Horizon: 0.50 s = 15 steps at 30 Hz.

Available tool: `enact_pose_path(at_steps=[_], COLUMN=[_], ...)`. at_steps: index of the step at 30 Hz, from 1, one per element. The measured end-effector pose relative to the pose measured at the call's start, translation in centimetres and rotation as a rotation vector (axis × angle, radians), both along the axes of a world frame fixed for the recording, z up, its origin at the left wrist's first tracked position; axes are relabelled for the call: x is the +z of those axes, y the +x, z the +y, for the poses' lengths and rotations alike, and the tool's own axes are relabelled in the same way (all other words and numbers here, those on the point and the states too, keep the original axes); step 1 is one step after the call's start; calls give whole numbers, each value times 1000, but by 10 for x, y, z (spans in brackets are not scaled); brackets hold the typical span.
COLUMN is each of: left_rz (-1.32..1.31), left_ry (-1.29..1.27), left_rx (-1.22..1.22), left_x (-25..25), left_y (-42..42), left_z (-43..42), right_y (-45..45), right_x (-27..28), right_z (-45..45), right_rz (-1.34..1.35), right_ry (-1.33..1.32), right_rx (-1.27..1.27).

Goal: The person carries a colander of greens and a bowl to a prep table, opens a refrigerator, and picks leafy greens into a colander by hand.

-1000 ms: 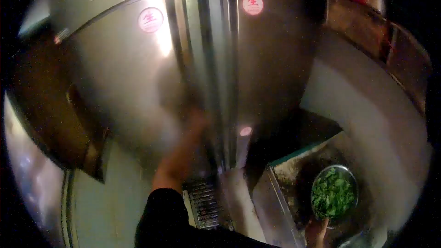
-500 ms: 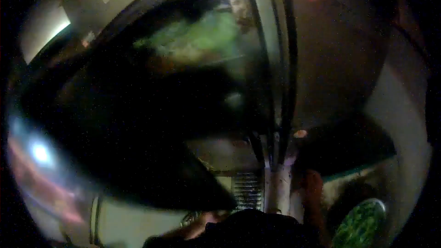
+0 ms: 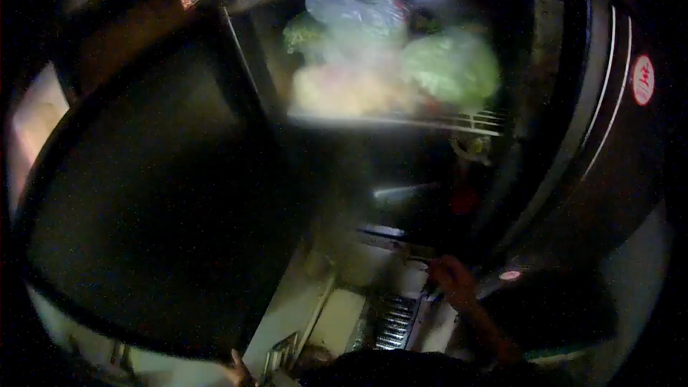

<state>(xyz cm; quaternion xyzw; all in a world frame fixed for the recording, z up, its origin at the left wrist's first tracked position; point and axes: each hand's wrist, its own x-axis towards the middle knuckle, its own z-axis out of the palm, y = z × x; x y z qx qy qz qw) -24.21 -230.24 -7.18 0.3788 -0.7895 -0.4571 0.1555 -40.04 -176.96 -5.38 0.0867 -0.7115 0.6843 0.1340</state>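
Observation:
A dark refrigerator door point(image 3: 158, 193) stands open across the left of the view. At its lower edge is my left hand point(image 3: 242, 371), partly cut off by the frame, with its visible fingers closed on the door's edge. My right hand point(image 3: 455, 278) reaches toward the lower front of the lit refrigerator compartment; its fingers look apart, with nothing visible in them. On the wire shelf point(image 3: 476, 129) inside are a pale green bag point(image 3: 455, 68), a bluish plastic bag point(image 3: 351, 11) and a blurred, pale yellowish mass point(image 3: 344, 93). Haze and dim light hide their contents.
Another dark door or panel point(image 3: 609, 150) with a round red-and-white sticker point(image 3: 643, 80) stands on the right. Below are a ribbed metal object point(image 3: 396, 322) and a pale container or surface point(image 3: 337, 319). The compartment's lower part is too dark to make out.
The refrigerator door shows farther left and the compartment is more fully in view. My left hand has shifted left with the door edge; my right hand has moved toward the compartment. The view has turned.

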Motion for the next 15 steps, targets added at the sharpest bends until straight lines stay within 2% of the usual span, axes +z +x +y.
enact_pose_path(at_steps=[3,5,7,9,11,13,15], left_rz=[-36,-50,-35,44,192,367,569], left_ry=[116,191,252,252,200,114,32], left_rx=[-136,-342,-629,-851,-1033,-1126,-1156], left_x=[-39,-53,-57,-41,-10,28,75], left_y=[-69,-125,-182,-223,-275,-331,-383], left_z=[6,30,67,100,131,155,177], right_y=[-77,-118,-167,-198,-235,-258,-323], right_x=[72,141,213,292,334,391,387], right_z=[-40,-62,-70,-73,-67,-82,-59], right_rz=[52,163,658,777,607,189,505], right_ry=[211,437,779,961,1141,1410,1469], right_rx=[-22,-109,-243,-314,-397,-445,-284])
